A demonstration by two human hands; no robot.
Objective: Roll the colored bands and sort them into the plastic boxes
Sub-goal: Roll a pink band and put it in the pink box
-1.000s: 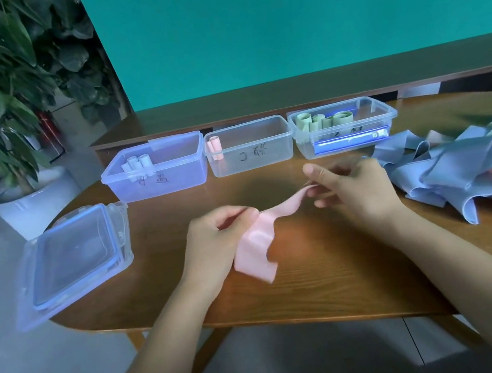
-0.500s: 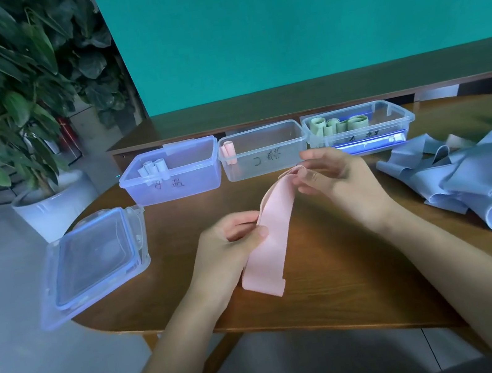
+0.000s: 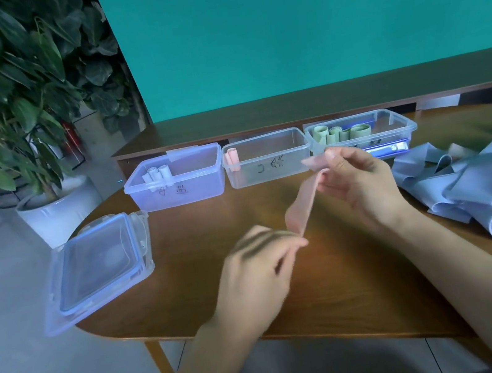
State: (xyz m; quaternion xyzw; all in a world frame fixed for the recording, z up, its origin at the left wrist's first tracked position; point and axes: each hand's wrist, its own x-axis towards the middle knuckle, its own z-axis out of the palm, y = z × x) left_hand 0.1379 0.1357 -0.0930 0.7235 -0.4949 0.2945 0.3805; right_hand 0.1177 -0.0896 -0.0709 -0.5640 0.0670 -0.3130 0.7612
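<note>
Beyond your fingers, three clear plastic boxes (image 3: pixel 267 158) hold white, pink and green rolls. Your right hand (image 3: pixel 356 182) pinches the pink elastic band (image 3: pixel 301 206); your blurred left hand (image 3: pixel 257 270) grips its lower end.

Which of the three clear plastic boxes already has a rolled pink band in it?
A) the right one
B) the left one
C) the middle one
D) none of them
C: a rolled pink band stands in the left end of the middle clear plastic box; the other boxes hold pale and green rolls.

Glossy wood table (image 3: pixel 336 288); clear plastic boxes (image 3: pixel 267 166).
</note>
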